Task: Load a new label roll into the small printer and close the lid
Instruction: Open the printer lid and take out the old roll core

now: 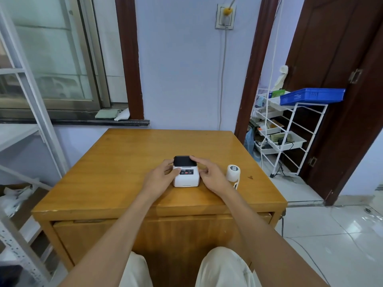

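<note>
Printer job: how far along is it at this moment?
Early. Nothing is loaded: the label roll stands on the table right of the printer. Left hand and right hand grip the printer's sides; dark lid looks shut. Opening, loading, closing remain.

I see my left hand (160, 175) and right hand (211, 175) crowding both flanks of the printer (186, 177). The label roll (233, 172) stands just right, its outer side unobstructed. Bare table (128, 162) lies open leftward and behind.
</note>
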{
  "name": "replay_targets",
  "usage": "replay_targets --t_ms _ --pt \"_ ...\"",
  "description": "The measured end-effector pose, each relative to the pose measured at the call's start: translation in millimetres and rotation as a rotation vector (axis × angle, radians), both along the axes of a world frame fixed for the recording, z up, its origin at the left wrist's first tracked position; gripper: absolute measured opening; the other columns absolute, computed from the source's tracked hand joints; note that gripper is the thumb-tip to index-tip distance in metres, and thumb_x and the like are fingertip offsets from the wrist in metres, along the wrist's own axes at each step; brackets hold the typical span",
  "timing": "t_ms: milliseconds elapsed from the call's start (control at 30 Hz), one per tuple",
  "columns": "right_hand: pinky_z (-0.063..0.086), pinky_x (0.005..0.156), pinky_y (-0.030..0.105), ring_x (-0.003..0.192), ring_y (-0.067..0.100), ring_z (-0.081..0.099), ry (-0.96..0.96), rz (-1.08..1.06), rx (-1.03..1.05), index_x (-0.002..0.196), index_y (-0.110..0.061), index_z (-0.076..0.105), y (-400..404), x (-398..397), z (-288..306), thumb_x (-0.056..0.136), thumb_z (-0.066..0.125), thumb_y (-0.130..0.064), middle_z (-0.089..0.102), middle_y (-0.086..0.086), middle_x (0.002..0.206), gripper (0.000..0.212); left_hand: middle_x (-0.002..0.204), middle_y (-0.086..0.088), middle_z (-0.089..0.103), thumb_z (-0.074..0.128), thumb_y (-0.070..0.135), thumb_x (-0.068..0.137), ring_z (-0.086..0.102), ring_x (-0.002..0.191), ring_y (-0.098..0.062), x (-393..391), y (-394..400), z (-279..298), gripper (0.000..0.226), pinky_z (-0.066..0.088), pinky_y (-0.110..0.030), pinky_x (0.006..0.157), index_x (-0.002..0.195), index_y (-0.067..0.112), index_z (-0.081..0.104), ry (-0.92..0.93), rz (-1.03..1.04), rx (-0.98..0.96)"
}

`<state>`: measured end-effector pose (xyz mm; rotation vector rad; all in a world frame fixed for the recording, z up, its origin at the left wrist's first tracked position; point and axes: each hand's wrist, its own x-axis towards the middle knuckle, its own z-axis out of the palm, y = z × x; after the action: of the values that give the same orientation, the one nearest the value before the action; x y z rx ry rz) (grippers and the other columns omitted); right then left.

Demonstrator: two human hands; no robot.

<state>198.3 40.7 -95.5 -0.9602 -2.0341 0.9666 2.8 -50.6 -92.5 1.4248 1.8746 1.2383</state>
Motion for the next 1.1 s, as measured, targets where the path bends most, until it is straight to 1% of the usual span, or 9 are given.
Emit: replay_targets --t_ms 100,233,333,433,567,733,800,933,1100 --pt "0.050 0.110 0.031 0.127 0.018 0.060 -0.031 0.016 0.014 0.148 -0.034 0.057 1.3 -0.3 1.1 0.102 0.045 0.007 0.054 0.000 0.144 0.062 0.146 0.002 0.066 0.062 0.050 0.097 0.061 0.132 -0.015 0.2 1.1 -0.1 0.057 0.050 -0.042 0.109 0.150 0.030 0.052 0.007 0.004 -0.002" --pt "0.045 0.104 0.015 0.119 0.006 0.061 -0.093 -0.002 0.052 0.158 -0.033 0.043 -3.5 -0.9 2.0 0.103 0.042 0.008 0.049 0.003 0.151 0.068 0.146 0.000 0.065 0.063 0.050 0.097 0.061 0.133 -0.017 0.3 1.2 1.8 0.058 0.050 -0.046 0.109 0.151 0.031 0.051 0.001 -0.013 -0.009" --pt "0.043 0.106 0.023 0.124 0.014 0.059 -0.137 -0.054 0.095 0.161 -0.038 0.035 -2.5 -2.4 0.5 0.104 0.043 0.004 0.047 0.001 0.154 0.071 0.148 0.001 0.064 0.061 0.053 0.097 0.061 0.132 -0.018 -0.4 -2.1 2.0 0.060 0.053 -0.049 0.106 0.152 0.032 0.049 0.008 -0.021 -0.019" --pt "0.045 0.114 0.032 0.129 0.013 0.056 -0.102 -0.047 0.081 0.158 -0.034 0.042 -2.1 -3.0 -1.0 0.104 0.044 0.004 0.050 0.003 0.155 0.066 0.149 0.002 0.063 0.059 0.057 0.096 0.060 0.133 -0.018 -0.2 -3.4 1.6 0.064 0.053 -0.049 0.105 0.154 0.034 0.046 0.033 -0.021 -0.019" --pt "0.050 0.110 0.036 0.122 0.014 0.063 -0.054 -0.052 0.032 0.155 -0.034 0.047 -1.4 -5.4 -2.8 0.101 0.045 0.004 0.055 0.001 0.152 0.065 0.150 0.002 0.061 0.057 0.057 0.097 0.059 0.135 -0.018 0.6 -3.6 2.0 0.064 0.053 -0.048 0.106 0.155 0.033 0.044 0.058 -0.008 -0.026" --pt "0.041 0.098 0.014 0.132 0.009 0.052 0.058 -0.080 -0.107 0.151 -0.032 0.053 -4.9 -5.8 4.2 0.108 0.044 -0.017 0.059 -0.006 0.147 0.047 0.149 0.004 0.063 0.058 0.054 0.099 0.059 0.136 -0.017 0.6 -3.8 0.3 0.063 0.051 -0.046 0.109 0.155 0.028 0.048 0.095 -0.007 -0.018" --pt "0.045 0.105 0.021 0.129 0.009 0.054 0.083 -0.090 -0.125 0.152 -0.031 0.051 -6.5 -4.9 4.7 0.108 0.050 -0.028 0.060 -0.009 0.140 0.044 0.147 0.005 0.064 0.057 0.056 0.097 0.060 0.135 -0.018 -0.9 -3.2 -1.3 0.065 0.051 -0.046 0.108 0.153 0.024 0.051 0.110 -0.017 -0.025" --pt "0.051 0.104 0.033 0.122 0.013 0.061 0.043 -0.152 -0.123 0.158 -0.028 0.041 -5.9 -5.5 3.1 0.099 0.064 -0.046 0.063 -0.009 0.133 0.066 0.141 0.009 0.069 0.053 0.077 0.080 0.065 0.128 -0.012 -6.9 -2.5 -6.4 0.086 0.056 -0.046 0.103 0.150 0.027 0.057 0.068 -0.031 -0.020" --pt "0.052 0.105 0.034 0.118 0.010 0.064 0.023 -0.194 -0.104 0.146 -0.021 0.058 -9.5 -6.2 6.4 0.098 0.066 -0.044 0.068 -0.011 0.127 0.054 0.133 0.011 0.074 0.058 0.077 0.074 0.069 0.120 -0.008 -10.8 -0.1 -10.2 0.087 0.059 -0.047 0.097 0.145 0.027 0.063 -0.008 -0.034 -0.003"
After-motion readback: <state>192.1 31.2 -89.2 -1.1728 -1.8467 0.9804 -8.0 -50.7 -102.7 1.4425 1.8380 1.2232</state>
